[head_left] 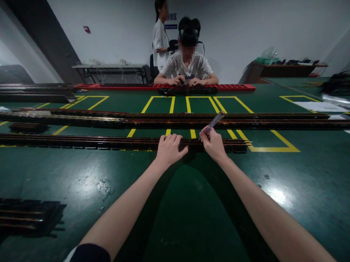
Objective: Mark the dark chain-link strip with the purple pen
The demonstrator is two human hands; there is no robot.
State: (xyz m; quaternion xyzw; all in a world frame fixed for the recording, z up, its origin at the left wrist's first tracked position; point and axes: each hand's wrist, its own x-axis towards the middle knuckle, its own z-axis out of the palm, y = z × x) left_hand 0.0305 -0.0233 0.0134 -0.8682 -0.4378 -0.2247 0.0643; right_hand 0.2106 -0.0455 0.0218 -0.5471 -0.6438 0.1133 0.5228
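Across the green table [185, 209] runs a long bundle of dark, thin strips [104, 142], ending near the yellow-taped rectangle on the right. My left hand [170, 149] rests palm down on its near edge, fingers stretched out and thumb spread to the right. Just to the right, my right hand [213, 144] is closed, pen-fashion, around a slim screwdriver-like tool [216, 120] with a clear, purplish handle. Its thin tip points down at the strips; whether it touches them I cannot tell.
Behind lies a second long bundle of dark strips [150, 120]. More strips [23, 215] lie at the near left. Papers [321, 106] are on the right. Across the table a seated person [189, 67] works by a red rail [234, 88]; another person [160, 41] stands behind.
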